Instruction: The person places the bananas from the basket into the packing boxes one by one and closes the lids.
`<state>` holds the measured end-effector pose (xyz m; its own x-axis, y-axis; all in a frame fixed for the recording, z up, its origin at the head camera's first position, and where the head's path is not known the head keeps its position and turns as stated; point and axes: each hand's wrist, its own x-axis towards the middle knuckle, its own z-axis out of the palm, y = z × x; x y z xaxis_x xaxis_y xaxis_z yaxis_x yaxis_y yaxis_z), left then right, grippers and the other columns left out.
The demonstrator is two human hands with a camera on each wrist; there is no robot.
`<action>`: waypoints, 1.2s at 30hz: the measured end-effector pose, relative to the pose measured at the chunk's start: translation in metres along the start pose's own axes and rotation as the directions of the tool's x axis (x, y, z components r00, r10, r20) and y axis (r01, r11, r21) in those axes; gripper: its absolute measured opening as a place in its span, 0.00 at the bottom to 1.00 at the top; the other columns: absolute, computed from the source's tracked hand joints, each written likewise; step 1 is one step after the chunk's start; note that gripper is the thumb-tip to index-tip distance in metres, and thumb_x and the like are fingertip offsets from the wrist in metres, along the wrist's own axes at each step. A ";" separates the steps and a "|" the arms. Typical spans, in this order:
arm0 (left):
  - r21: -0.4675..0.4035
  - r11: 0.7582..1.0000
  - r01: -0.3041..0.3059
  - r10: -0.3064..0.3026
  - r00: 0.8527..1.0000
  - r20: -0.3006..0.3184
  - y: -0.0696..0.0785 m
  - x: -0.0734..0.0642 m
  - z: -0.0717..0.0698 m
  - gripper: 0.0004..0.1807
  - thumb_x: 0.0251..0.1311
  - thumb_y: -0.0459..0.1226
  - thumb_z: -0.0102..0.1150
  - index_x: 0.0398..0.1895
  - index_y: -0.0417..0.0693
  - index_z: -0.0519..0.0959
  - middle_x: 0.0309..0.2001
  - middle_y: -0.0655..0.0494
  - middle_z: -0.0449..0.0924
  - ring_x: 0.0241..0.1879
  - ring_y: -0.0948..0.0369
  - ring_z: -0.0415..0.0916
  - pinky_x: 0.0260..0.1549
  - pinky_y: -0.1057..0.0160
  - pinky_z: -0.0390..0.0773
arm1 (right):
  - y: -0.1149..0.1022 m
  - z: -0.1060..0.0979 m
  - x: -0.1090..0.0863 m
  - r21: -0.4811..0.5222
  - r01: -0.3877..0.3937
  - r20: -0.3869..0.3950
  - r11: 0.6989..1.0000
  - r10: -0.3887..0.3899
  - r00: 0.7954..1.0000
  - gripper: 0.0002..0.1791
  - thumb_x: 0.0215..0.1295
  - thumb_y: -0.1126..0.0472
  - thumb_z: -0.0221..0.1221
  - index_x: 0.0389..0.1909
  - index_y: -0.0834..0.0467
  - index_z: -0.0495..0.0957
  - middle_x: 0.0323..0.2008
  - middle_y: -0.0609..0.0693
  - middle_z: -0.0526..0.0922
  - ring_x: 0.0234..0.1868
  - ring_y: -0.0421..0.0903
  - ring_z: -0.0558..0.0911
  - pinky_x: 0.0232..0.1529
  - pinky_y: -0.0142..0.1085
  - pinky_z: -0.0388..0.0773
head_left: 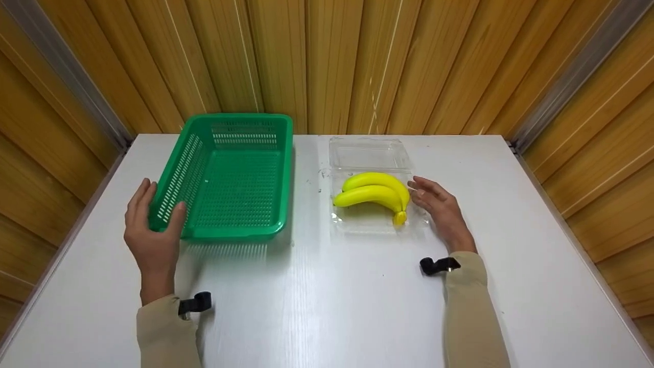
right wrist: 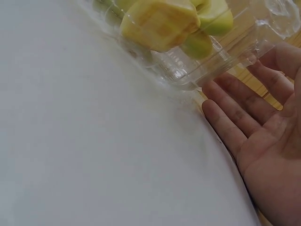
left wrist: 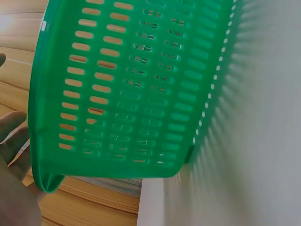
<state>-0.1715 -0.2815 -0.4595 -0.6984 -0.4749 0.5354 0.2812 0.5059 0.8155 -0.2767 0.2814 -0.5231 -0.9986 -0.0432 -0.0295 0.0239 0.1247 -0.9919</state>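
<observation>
A bunch of yellow bananas (head_left: pixel 373 197) lies in a clear plastic clamshell box (head_left: pixel 352 225), its lid (head_left: pixel 370 155) folded back toward the wall. My right hand (head_left: pixel 442 212) is at the box's right side. In the right wrist view, the fingertips (right wrist: pixel 214 110) of that hand are extended right at the box's side wall. A green plastic basket (head_left: pixel 287 179) with slotted walls stands on the left. My left hand (head_left: pixel 153 240) is at its near left corner, fingers extended along the outside and thumb apart from them. The left wrist view shows the basket's slotted wall beside those fingers (left wrist: pixel 14 146).
Both items stand on a white table (head_left: pixel 306 306), side by side with a gap between them. Wood-patterned panels (head_left: pixel 332 66) close off the back and both sides. A black wrist mount (head_left: pixel 196 302) juts from the left sleeve, another wrist mount (head_left: pixel 439 266) from the right.
</observation>
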 end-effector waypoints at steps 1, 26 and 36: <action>0.000 1.000 0.000 0.000 1.000 0.003 0.001 0.000 0.001 0.32 0.66 0.38 0.72 0.74 0.48 0.77 0.75 0.62 0.71 0.76 0.62 0.63 0.72 0.58 0.69 | 0.000 0.000 0.000 -0.002 -0.002 -0.003 1.000 0.002 1.000 0.32 0.81 0.47 0.59 0.79 0.53 0.68 0.74 0.51 0.74 0.73 0.49 0.74 0.70 0.36 0.72; -0.088 0.988 -0.124 0.132 0.987 0.087 0.038 -0.003 0.052 0.34 0.63 0.38 0.72 0.74 0.43 0.76 0.76 0.54 0.70 0.78 0.57 0.60 0.76 0.49 0.60 | -0.001 0.003 0.000 0.012 -0.003 0.005 1.000 0.003 1.000 0.32 0.81 0.49 0.59 0.80 0.54 0.67 0.74 0.51 0.74 0.73 0.51 0.74 0.75 0.47 0.67; -0.139 0.977 -0.158 0.176 0.976 0.127 0.049 -0.009 0.075 0.34 0.63 0.36 0.73 0.73 0.42 0.76 0.76 0.51 0.70 0.78 0.54 0.61 0.75 0.46 0.61 | -0.001 0.003 -0.001 -0.002 -0.018 0.003 1.000 0.018 1.000 0.31 0.80 0.47 0.59 0.79 0.51 0.69 0.74 0.49 0.74 0.73 0.49 0.74 0.75 0.47 0.66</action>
<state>-0.2007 -0.1986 -0.4406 -0.7155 -0.2833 0.6385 0.4772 0.4693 0.7430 -0.2756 0.2787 -0.5225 -0.9979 -0.0438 -0.0475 0.0416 0.1275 -0.9910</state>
